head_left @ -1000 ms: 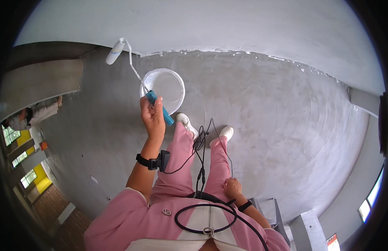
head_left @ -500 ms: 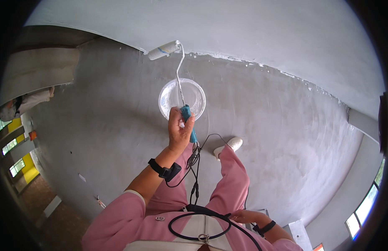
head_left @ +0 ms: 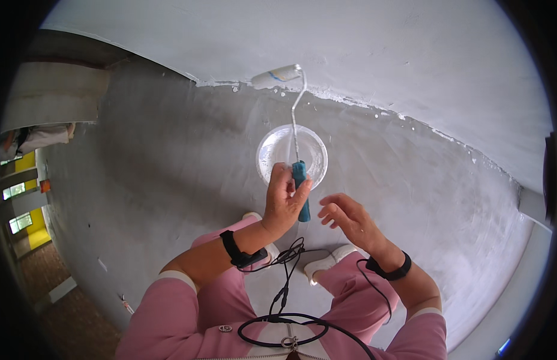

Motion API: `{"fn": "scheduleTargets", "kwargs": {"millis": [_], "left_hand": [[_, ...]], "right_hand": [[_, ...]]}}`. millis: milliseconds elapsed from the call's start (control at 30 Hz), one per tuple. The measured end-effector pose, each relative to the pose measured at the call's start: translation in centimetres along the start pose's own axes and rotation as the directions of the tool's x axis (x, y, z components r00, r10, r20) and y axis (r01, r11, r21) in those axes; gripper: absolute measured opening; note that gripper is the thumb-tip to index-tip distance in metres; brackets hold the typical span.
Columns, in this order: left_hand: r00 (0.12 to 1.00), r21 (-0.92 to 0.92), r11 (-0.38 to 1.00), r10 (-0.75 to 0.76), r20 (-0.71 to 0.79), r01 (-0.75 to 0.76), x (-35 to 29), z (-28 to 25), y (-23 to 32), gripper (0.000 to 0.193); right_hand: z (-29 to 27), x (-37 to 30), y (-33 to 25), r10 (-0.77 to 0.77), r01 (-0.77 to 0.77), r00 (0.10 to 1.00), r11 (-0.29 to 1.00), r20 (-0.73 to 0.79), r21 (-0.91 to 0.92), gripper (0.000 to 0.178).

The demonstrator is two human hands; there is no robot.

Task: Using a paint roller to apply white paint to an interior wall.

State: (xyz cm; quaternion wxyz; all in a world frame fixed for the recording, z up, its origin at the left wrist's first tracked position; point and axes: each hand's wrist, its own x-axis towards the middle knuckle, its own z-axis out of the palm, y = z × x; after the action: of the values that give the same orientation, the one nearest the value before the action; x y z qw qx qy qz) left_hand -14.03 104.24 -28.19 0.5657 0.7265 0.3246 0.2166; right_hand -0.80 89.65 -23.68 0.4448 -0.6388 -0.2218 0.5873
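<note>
A smooth grey concrete floor (head_left: 170, 198) meets a pale plastered wall (head_left: 374, 48) ahead of both hands. The left hand (head_left: 290, 198) grips the handle of a teal-handled paint roller (head_left: 299, 174) with a bent metal rod; its white cylindrical sleeve (head_left: 272, 77) points well ahead of that hand, probably to stay clear of the pink clothing. A round white bucket (head_left: 271, 149) stands just beyond the left hand, presumably for easy reach. The right hand (head_left: 353, 225), empty with fingers loosely bent, is near the handle's lower end, apart from it. The round badge (head_left: 225, 329) nearer the body than the left hand is illegible.
</note>
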Motion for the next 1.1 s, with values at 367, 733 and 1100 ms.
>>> {"fn": "scheduleTargets", "kwargs": {"millis": [367, 733, 1100], "left_hand": [[0.986, -0.063, 0.997, -0.03, 0.161, 0.041, 2.7, 4.9, -7.7, 0.037], [0.97, -0.329, 0.914, -0.238, 0.039, 0.238, 7.4, 5.7, -9.6, 0.037], [0.815, -0.148, 0.811, -0.577, -0.041, 0.567, 8.9, 3.1, -12.5, 0.055]], "right_hand": [[0.1, 7.8, 8.6, -0.289, 0.277, 0.957, 0.932, 0.02, 0.234, 0.038], [-8.5, 3.4, 9.1, -0.171, 0.166, 0.916, 0.985, -0.363, -0.045, 0.028], [-7.7, 3.5, 7.0, -0.277, 0.09, 0.9, 0.873, -0.337, -0.48, 0.029]]}}
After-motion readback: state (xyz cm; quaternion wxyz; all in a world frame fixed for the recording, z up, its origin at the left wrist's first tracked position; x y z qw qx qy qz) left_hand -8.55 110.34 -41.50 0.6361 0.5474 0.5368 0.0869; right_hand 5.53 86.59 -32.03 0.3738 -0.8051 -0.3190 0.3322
